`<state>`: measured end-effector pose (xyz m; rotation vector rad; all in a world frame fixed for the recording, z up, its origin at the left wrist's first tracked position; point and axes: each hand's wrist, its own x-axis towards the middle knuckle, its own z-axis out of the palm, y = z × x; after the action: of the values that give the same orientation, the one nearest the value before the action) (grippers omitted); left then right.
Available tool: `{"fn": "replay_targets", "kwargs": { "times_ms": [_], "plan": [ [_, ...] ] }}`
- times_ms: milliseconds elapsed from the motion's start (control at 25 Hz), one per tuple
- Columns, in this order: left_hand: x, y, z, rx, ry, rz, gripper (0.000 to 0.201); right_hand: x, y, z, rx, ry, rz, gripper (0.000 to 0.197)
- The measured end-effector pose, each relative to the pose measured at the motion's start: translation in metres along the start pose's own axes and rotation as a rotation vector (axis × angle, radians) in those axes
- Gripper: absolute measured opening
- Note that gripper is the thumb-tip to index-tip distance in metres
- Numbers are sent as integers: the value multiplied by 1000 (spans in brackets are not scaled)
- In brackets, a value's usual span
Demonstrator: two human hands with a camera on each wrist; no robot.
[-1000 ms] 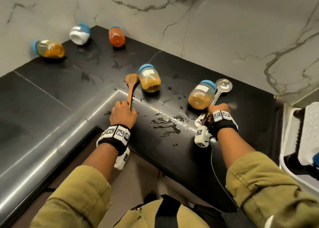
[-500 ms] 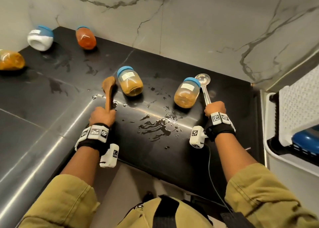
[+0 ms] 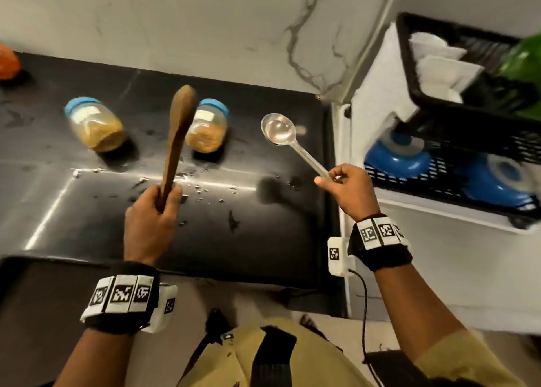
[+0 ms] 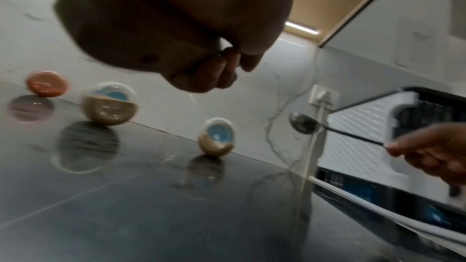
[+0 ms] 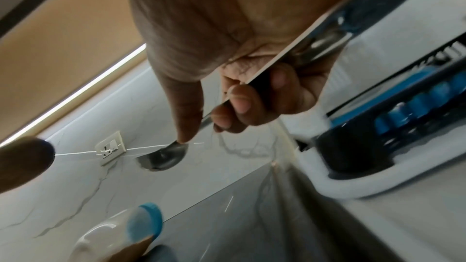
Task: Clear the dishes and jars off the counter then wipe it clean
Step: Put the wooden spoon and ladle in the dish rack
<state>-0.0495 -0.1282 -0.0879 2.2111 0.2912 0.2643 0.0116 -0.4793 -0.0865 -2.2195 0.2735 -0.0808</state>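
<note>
Glossy black stone bench [image 3: 263, 240], wet in patches; matt wooden spoon [image 3: 178, 134]; shiny metal ladle [image 3: 278, 130]; jars [image 3: 206, 126] look like clear plastic, though blurred.

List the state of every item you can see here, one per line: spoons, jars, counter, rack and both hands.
wooden spoon: lifted off the counter, gripped by the left hand
metal ladle: raised, handle pinched by the right hand
left jar: on its side, lid on
right jar: on its side, lid on
orange jar: on the counter, far left
counter: wet, spattered
dish rack: holds blue bowls
</note>
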Motion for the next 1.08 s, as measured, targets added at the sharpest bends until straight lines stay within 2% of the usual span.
{"fn": "replay_targets", "kwargs": {
  "times_ms": [160, 320, 440, 520, 600, 680, 880, 960, 1040, 1080],
  "plan": [
    [-39, 53, 72, -6, -167, 187, 31, -18, 57, -99, -84, -15, -74, 22],
    [-76, 94, 131, 5, -291, 312, 33, -26, 117, -190, -221, -41, -78, 19],
    [-94, 108, 160, -30, -332, 340, 34, -10, 149, -233, -357, -23, -47, 19],
    [-105, 120, 175, -27, -352, 360, 27, 8, 160, -254, -451, -31, -35, 27],
    [-113, 130, 185, -14, -389, 369, 28, 31, 163, -260, -522, -58, -36, 31],
    [-119, 139, 193, 8, -421, 357, 39, 55, 164, -256, -581, -100, -80, 31],
    [-121, 151, 206, 9, -463, 316, 45, 94, 168, -224, -580, -308, -140, 31],
    [-121, 156, 214, 1, -463, 282, 42, 98, 169, -217, -654, -265, -160, 35],
    [-123, 161, 222, -22, -474, 248, 33, 88, 164, -213, -712, -103, -193, 38],
    [-124, 163, 227, -41, -486, 232, 29, 77, 159, -210, -646, -34, -202, 36]
  ]
}}
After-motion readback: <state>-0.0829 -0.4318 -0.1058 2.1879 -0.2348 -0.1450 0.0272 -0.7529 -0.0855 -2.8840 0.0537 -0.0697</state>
